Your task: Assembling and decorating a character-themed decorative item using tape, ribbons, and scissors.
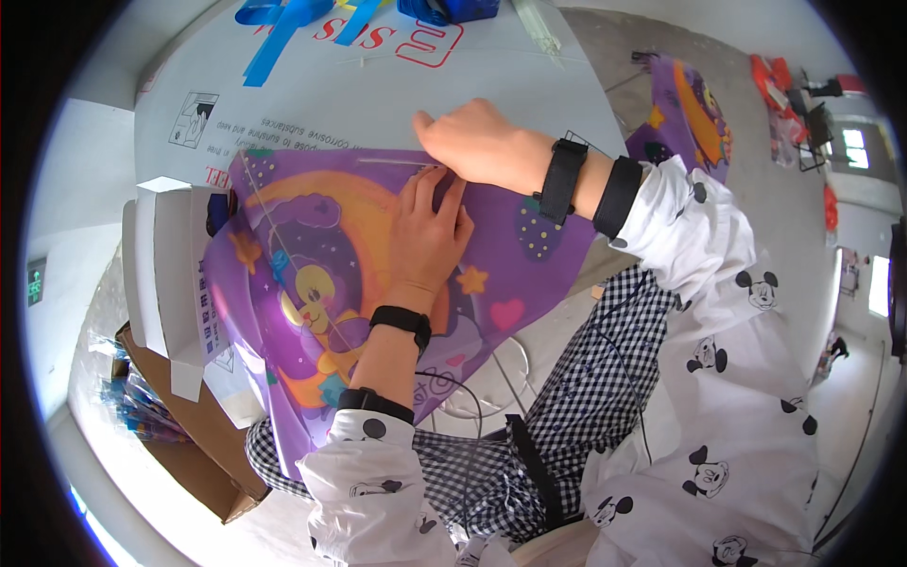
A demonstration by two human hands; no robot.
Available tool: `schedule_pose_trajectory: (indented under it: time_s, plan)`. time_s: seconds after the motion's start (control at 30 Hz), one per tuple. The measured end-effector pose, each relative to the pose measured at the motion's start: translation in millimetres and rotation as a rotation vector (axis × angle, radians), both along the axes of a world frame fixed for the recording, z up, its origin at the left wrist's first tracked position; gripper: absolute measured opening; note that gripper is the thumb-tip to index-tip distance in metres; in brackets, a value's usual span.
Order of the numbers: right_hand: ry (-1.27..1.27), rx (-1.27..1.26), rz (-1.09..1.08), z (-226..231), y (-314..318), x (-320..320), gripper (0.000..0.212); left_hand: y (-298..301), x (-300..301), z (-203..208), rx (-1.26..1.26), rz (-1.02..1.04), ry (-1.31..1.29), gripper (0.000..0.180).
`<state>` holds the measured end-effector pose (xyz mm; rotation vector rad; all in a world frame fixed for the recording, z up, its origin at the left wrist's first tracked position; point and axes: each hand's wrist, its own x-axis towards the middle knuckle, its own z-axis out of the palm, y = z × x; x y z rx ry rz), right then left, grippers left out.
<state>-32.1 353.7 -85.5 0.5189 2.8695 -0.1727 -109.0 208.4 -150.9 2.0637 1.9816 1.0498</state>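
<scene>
The left hand (427, 231) lay flat, fingers together, pressing on a purple cartoon-printed kite (378, 283). Just above it, the right hand (470, 139) was curled closed, pinching the kite's upper edge. The kite was spread on a white table (378, 104), beside an open white box (165, 274).

At frame centre our kite (378, 255) lies on the worktop (378, 104), with our left hand (425, 231) flat on it and our right hand (472, 137) at its upper edge. Left of it sits a box (165, 274); ribbons (283, 24) lie top left; another kite (690, 113) upper right.
</scene>
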Motion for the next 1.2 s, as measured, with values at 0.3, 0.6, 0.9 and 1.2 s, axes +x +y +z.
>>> schedule_pose_trajectory:
  time_s: [0.3,0.6,0.9,1.2]
  plan:
    - [0.58,0.042,-0.331,17,4,66,0.024,0,1,1,0.008,0.01,0.046,0.037]
    - [0.426,0.112,-0.373,-38,-69,85,0.051,-3,2,-2,-0.034,-0.027,0.162,0.048]
    - [0.352,0.098,-0.479,-37,-89,68,0.056,-33,28,54,-0.385,0.018,0.367,0.046]
    - [0.282,0.14,-0.16,-36,-128,131,0.054,-241,31,174,-0.436,0.084,-0.345,0.038]
